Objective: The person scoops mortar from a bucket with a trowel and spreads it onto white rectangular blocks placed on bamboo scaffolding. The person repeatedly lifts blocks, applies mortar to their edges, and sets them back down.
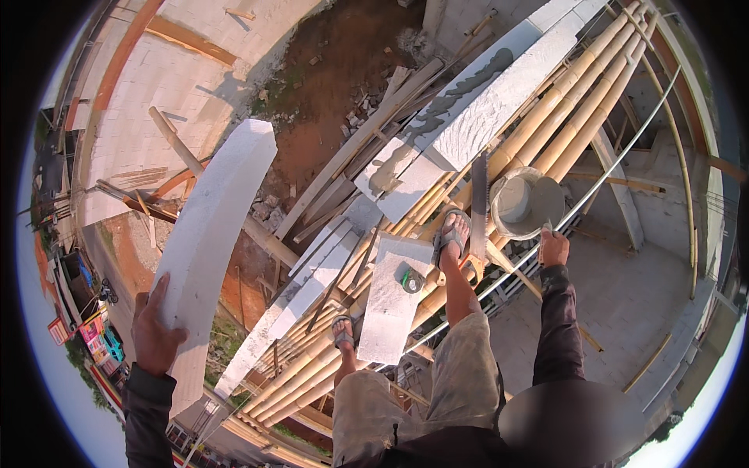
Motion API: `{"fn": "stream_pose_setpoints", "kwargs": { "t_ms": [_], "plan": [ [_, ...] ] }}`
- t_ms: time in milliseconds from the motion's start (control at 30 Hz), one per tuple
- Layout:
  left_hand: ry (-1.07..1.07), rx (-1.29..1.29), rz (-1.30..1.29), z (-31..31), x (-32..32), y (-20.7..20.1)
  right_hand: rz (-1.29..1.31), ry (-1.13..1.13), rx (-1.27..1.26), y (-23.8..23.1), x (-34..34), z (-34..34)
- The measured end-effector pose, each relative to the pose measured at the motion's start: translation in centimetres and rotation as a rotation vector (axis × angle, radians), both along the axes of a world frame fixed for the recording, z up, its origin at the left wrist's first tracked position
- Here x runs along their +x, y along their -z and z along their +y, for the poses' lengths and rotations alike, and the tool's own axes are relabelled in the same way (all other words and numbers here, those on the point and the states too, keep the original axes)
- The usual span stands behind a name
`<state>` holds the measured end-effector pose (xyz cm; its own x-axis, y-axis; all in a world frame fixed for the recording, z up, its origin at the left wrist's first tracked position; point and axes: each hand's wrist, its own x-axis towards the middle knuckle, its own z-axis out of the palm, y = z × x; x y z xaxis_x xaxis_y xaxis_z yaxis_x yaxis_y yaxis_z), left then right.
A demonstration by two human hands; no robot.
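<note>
My left hand grips a long white lightweight concrete block, fingers spread along its side, and holds it up at the left. My right hand is closed around the handle of a trowel. The trowel's grey blade lies over the mouth of a bucket with grey mortar inside. Left of the bucket, a handsaw with an orange handle lies by my foot. Another white block rests on the bamboo between my feet, with a green-and-black tape measure on top.
I stand on a scaffold of bamboo poles beside a white block wall with grey mortar spread along its top. A thin pale pole runs along the scaffold's right side. Far below are reddish ground and a grey floor.
</note>
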<state>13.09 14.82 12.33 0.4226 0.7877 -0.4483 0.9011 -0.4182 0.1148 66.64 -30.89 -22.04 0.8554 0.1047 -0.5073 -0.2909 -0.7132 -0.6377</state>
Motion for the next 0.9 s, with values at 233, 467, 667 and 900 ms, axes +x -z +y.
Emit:
{"fn": "stream_pose_setpoints", "kwargs": {
  "t_ms": [233,467,667,900],
  "plan": [
    [0.064,-0.069,-0.244,5.0,15.8,-1.0,-0.145,-0.605,-0.762,19.4,4.2,-3.1],
    [0.225,-0.161,-0.283,7.9,32.5,2.2,-0.090,-0.410,-0.511,19.0,-0.4,-5.9],
    [0.454,0.037,-0.224,7.4,43.4,9.7,-0.060,-0.338,-0.480,17.3,-4.6,-13.4],
    [0.389,-0.070,-0.315,4.1,49.6,16.7,-0.106,-0.930,-0.761,16.5,-5.7,-22.2]
  ]
}}
